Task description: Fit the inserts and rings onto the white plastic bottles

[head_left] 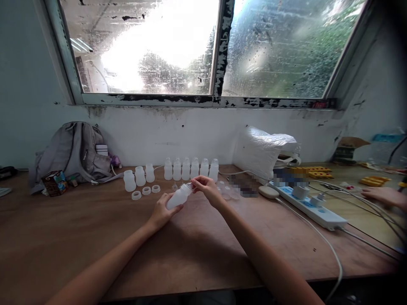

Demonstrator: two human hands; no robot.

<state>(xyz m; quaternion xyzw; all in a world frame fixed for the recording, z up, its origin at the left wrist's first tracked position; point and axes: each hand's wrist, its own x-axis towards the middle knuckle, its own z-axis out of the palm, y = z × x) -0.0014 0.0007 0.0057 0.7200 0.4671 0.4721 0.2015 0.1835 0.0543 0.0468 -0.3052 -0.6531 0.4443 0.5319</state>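
Note:
Tilted up to the right, a frosted white baby bottle (178,198) lies in my left hand (161,212), with the fingers wrapped round its body. The fingertips of my right hand (205,188) pinch the clear nipple (190,187) at the bottle's top; the fingers partly cover it. Behind them stands a row of several capped baby bottles (195,169). To the left are three open bottle bodies (129,181), with three white collar rings (146,191) in front. Some clear domed caps (225,191) lie just right of my right hand, and a small clear nipple (174,185) sits behind the held bottle.
A grey backpack (71,148) and a small carton (54,184) stand at the left. To the right lie a white power strip (313,207) with cables, a white round-edged device (268,192) and a silvery bag (263,148). Another person's hand (384,196) reaches in at far right, by yellow parts (375,181).

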